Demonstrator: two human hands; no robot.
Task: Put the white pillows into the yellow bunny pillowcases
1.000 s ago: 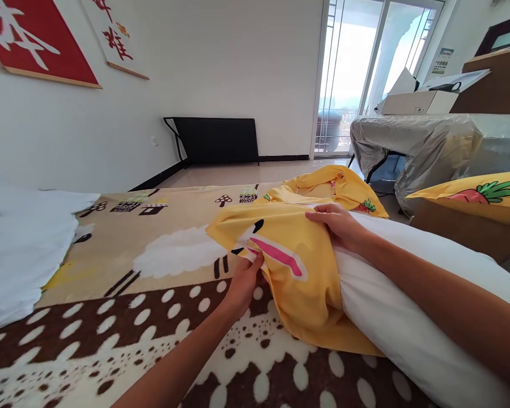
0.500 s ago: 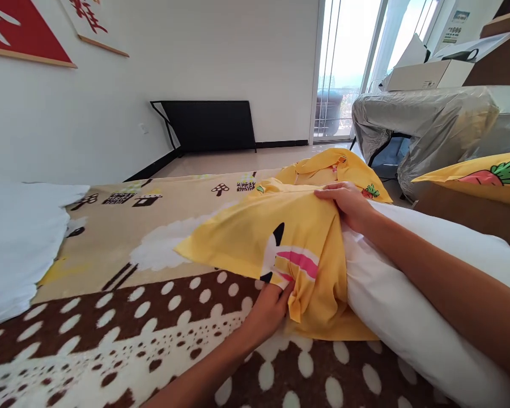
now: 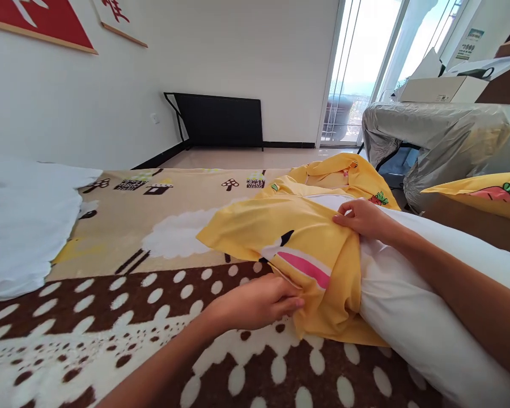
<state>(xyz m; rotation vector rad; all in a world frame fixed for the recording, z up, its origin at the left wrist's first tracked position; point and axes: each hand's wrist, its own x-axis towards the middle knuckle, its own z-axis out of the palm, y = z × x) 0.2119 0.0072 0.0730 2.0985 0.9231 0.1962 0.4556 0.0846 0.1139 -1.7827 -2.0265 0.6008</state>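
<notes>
Now both hands, left (image 3: 255, 303) and right (image 3: 363, 220), pinch the yellow pillowcase (image 3: 306, 255) stretched between them.

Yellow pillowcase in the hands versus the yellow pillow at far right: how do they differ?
The yellow pillowcase is bunched and only partly pulled over a white pillow, gripped by the left hand and right hand; the far pillow looks fully covered, smooth and untouched. The pillowcase lies on the patterned blanket; the far pillow lies off it. Both share yellow carrot-print fabric.
</notes>
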